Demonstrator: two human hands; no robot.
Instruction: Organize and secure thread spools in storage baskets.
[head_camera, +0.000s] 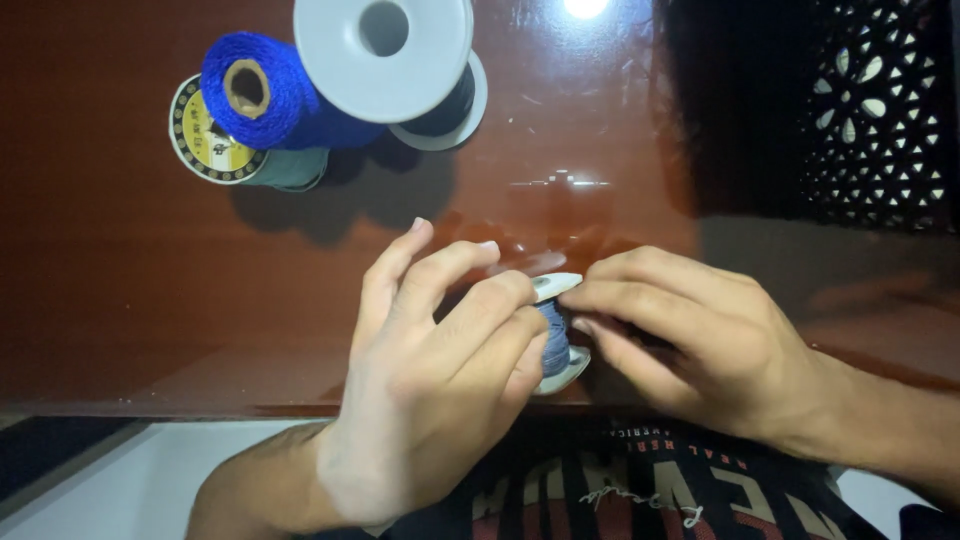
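Observation:
A small white spool wound with blue-grey thread (556, 338) is held over the near edge of a glossy reddish-brown table (120, 290). My left hand (430, 385) grips it from the left, thumb and forefinger on its rim and thread. From the right, my right hand (690, 335) pinches the spool's top flange with its fingertips. Most of the spool's body is hidden between the two hands.
At the back left stand a cone of bright blue yarn (275, 95), a green spool with a yellow round label (215, 140) and a large grey-flanged spool of dark thread (400, 60). A dark patterned lattice panel (880, 110) fills the far right. My dark printed shirt (640, 490) shows below.

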